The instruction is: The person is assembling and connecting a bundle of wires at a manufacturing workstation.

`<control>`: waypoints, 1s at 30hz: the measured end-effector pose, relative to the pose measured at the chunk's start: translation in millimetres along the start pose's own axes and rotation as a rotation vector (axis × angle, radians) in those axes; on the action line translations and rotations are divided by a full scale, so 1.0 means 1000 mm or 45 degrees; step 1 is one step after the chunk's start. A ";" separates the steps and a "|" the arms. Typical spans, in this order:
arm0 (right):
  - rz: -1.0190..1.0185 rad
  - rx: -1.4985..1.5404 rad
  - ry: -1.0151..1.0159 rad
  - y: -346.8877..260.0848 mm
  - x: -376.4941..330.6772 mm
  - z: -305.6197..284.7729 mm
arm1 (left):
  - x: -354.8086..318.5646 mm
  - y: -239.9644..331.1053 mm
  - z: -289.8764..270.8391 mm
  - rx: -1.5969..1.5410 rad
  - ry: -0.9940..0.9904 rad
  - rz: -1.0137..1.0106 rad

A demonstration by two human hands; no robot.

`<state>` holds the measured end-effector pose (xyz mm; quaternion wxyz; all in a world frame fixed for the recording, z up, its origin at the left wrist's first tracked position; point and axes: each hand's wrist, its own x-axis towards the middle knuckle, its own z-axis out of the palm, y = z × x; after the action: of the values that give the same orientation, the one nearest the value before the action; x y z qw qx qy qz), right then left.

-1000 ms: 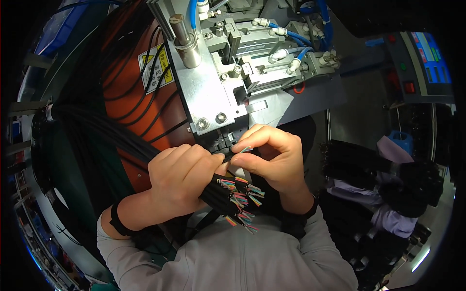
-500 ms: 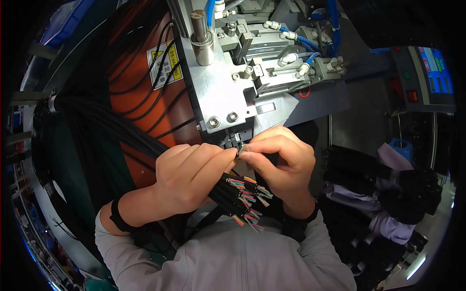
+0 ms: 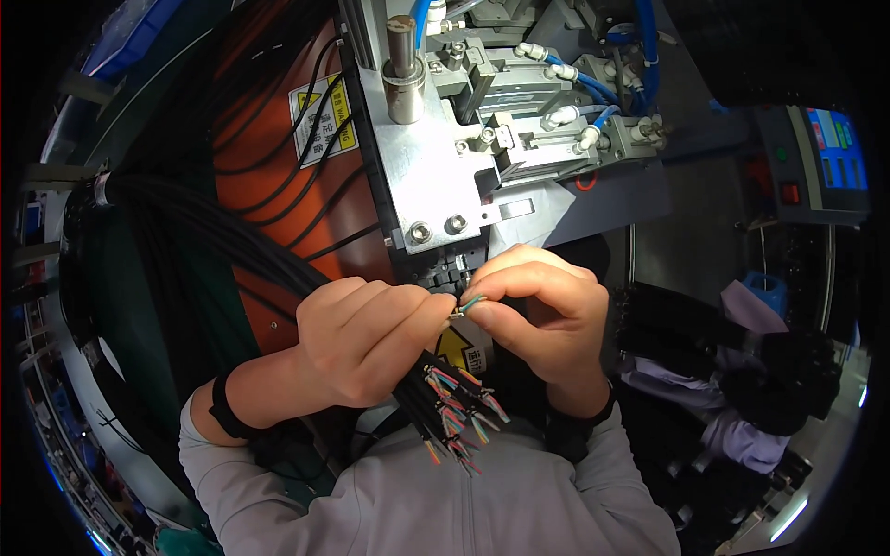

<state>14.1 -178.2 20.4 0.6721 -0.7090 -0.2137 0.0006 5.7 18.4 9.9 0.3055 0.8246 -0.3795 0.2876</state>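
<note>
My left hand (image 3: 357, 338) gripped the cable bundle (image 3: 436, 394); my right hand (image 3: 538, 310), at three o'clock of it, pinched one wire end (image 3: 471, 303) below the press (image 3: 445, 176).

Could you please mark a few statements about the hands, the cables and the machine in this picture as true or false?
1. The left hand grips a bundle of black cables. True.
2. The stripped cable ends show coloured inner wires. True.
3. The right hand rests on the control panel. False: it pinches thin coloured wires at its fingertips, just below the metal machine head.
4. The hoses on the machine are red. False: the hoses are blue.
5. The two hands are far apart. False: their fingertips meet at the wires.
</note>
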 end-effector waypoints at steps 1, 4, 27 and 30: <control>0.005 -0.003 0.000 -0.003 0.001 -0.005 | 0.001 0.000 -0.001 -0.020 -0.069 0.000; 0.142 -0.114 -0.150 -0.010 0.004 -0.015 | 0.004 0.000 -0.001 -0.041 -0.165 0.009; -0.169 -0.718 0.177 0.047 -0.007 0.004 | -0.009 0.014 0.012 0.325 -0.341 -0.037; -0.155 -0.722 0.141 0.049 -0.007 0.004 | -0.009 0.016 0.011 0.341 -0.391 -0.084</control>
<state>21.1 -176.5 -28.9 0.4567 -0.8533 -0.2104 -0.1382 -9.7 6.3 0.7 0.1409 0.9040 -0.3527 0.1964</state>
